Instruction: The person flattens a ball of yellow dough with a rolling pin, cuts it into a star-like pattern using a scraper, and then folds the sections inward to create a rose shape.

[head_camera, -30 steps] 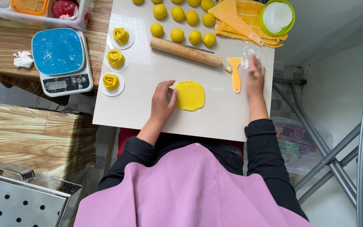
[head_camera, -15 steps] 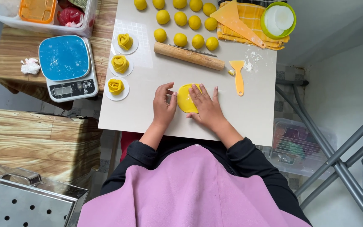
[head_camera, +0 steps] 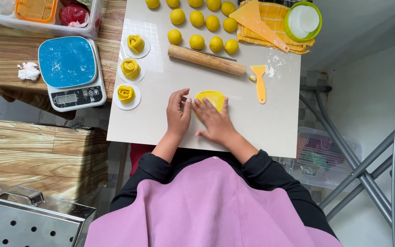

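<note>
A flat round yellow dough disc (head_camera: 210, 97) lies on the white table (head_camera: 161, 87). My right hand (head_camera: 216, 120) rests on the disc's near edge, fingers spread over it. My left hand (head_camera: 178, 113) is just left of the disc, its fingertips touching the disc's left rim. Neither hand grips anything. A wooden rolling pin (head_camera: 206, 60) lies just beyond the disc, and a yellow scraper (head_camera: 260, 80) lies to its right.
Several yellow dough balls (head_camera: 197, 42) sit at the far side. Three dough roses on small white discs (head_camera: 130, 68) line the left edge. A blue-topped scale (head_camera: 69, 72), a green bowl (head_camera: 303, 20), a yellow cloth (head_camera: 270, 36) and a metal steamer (head_camera: 24, 219) are around.
My right hand came from the floured spot at the far right onto the dough disc. My left hand stayed at the disc's left edge. The camera view shifted slightly.
</note>
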